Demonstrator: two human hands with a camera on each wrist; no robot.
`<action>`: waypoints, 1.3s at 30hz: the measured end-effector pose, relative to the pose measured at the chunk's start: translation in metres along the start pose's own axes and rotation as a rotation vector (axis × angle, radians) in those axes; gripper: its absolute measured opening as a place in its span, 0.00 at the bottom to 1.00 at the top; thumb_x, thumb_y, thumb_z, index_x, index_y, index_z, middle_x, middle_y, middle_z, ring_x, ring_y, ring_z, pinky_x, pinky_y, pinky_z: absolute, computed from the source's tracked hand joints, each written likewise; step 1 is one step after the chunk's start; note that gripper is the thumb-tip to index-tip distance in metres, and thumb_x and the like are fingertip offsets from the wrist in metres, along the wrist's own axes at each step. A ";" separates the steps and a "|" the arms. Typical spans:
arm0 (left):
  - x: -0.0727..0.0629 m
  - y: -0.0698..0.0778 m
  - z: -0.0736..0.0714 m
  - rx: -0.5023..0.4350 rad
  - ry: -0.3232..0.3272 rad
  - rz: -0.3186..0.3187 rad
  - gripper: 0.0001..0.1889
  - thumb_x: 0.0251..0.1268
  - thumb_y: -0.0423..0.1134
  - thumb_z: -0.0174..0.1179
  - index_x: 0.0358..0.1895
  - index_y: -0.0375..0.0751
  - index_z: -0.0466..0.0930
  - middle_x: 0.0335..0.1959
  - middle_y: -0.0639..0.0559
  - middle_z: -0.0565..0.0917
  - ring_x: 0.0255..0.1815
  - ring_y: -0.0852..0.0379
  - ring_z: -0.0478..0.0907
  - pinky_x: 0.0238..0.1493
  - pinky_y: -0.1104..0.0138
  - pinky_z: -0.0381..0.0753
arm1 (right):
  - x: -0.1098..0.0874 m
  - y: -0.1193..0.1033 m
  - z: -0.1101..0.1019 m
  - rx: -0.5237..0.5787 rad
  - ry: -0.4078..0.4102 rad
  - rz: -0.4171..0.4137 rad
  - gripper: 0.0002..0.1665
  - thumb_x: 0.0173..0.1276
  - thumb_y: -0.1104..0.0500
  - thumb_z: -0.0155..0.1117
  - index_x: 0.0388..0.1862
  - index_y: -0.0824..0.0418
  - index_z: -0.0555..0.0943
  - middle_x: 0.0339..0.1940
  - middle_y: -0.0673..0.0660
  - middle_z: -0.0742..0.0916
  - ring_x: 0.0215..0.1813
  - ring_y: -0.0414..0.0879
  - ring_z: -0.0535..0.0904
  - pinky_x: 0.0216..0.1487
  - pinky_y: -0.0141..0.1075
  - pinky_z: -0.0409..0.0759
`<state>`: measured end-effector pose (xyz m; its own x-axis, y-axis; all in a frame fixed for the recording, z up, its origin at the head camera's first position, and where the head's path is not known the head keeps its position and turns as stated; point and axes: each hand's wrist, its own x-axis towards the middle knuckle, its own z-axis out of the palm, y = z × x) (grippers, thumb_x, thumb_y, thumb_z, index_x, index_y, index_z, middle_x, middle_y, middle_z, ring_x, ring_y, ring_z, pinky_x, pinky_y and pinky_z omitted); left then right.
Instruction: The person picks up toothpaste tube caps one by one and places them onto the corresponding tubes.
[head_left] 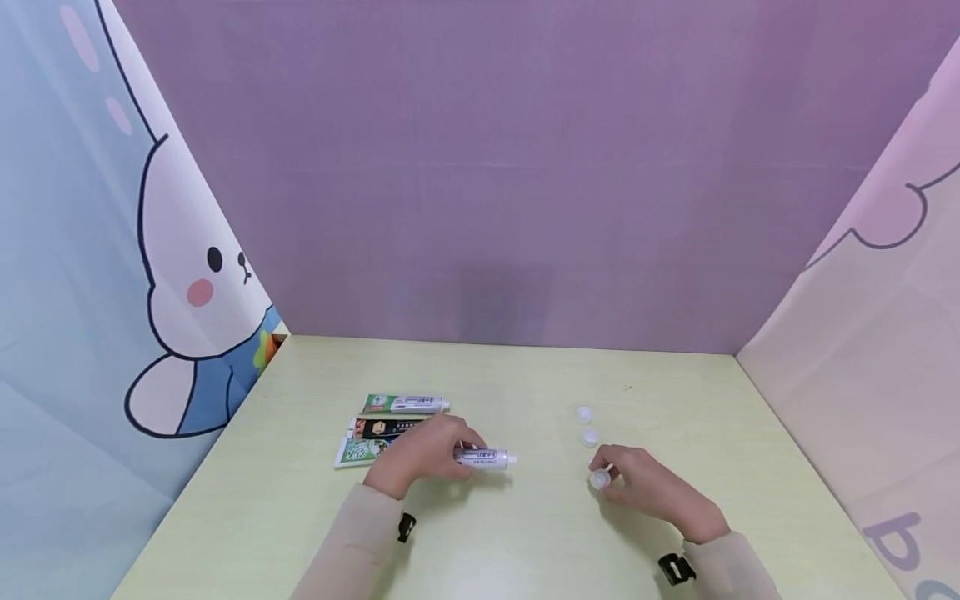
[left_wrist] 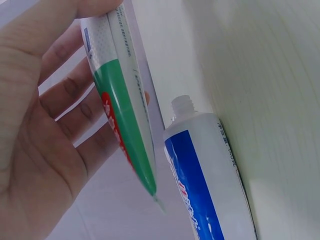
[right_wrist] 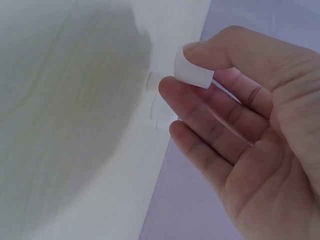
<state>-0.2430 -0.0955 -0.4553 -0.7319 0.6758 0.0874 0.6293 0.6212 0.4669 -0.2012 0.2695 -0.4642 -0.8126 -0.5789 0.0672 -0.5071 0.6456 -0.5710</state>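
The left hand (head_left: 420, 454) curls around a tube (head_left: 483, 457) that is low over the table (head_left: 525, 533), its open neck toward the right. The right hand (head_left: 645, 487) pinches a white cap (head_left: 600, 478) between thumb and finger, near the front of the table. The cap is small and the pinch is light, so I think it can slip and roll away. Squeezing the tube too hard may push paste out. Two loose caps (head_left: 587, 425) lie just behind the right hand, and three more tubes (head_left: 390, 417) lie behind the left hand; a careless move can knock them.
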 end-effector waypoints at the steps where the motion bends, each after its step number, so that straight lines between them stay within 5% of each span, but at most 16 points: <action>1: 0.000 0.000 0.000 0.000 -0.001 -0.001 0.16 0.49 0.36 0.74 0.45 0.52 0.90 0.37 0.66 0.85 0.33 0.69 0.76 0.39 0.72 0.78 | 0.000 0.000 0.000 0.001 0.001 -0.002 0.15 0.55 0.71 0.70 0.41 0.60 0.81 0.42 0.52 0.86 0.42 0.49 0.85 0.40 0.37 0.82; 14: 0.001 0.003 0.003 0.001 -0.001 -0.012 0.16 0.50 0.36 0.73 0.45 0.53 0.90 0.37 0.68 0.84 0.34 0.69 0.76 0.40 0.73 0.78 | 0.004 -0.006 0.002 -0.020 0.026 -0.028 0.17 0.55 0.71 0.67 0.44 0.60 0.82 0.42 0.49 0.86 0.41 0.43 0.82 0.36 0.33 0.80; 28: 0.005 0.005 0.003 0.015 -0.001 0.000 0.15 0.51 0.37 0.73 0.45 0.53 0.90 0.36 0.67 0.84 0.33 0.69 0.76 0.39 0.72 0.78 | 0.011 -0.012 0.007 -0.062 0.097 -0.077 0.17 0.57 0.68 0.73 0.38 0.53 0.76 0.36 0.44 0.84 0.40 0.41 0.80 0.39 0.36 0.80; 39: 0.007 0.008 0.003 0.009 -0.001 0.006 0.15 0.51 0.37 0.73 0.44 0.52 0.90 0.36 0.67 0.84 0.33 0.69 0.75 0.38 0.73 0.77 | 0.020 -0.016 0.013 -0.075 0.133 -0.158 0.15 0.60 0.68 0.71 0.43 0.56 0.79 0.40 0.45 0.83 0.43 0.40 0.80 0.44 0.42 0.82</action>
<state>-0.2425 -0.0842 -0.4538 -0.7276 0.6802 0.0896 0.6364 0.6203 0.4586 -0.2057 0.2407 -0.4643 -0.7492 -0.6085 0.2614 -0.6475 0.5899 -0.4826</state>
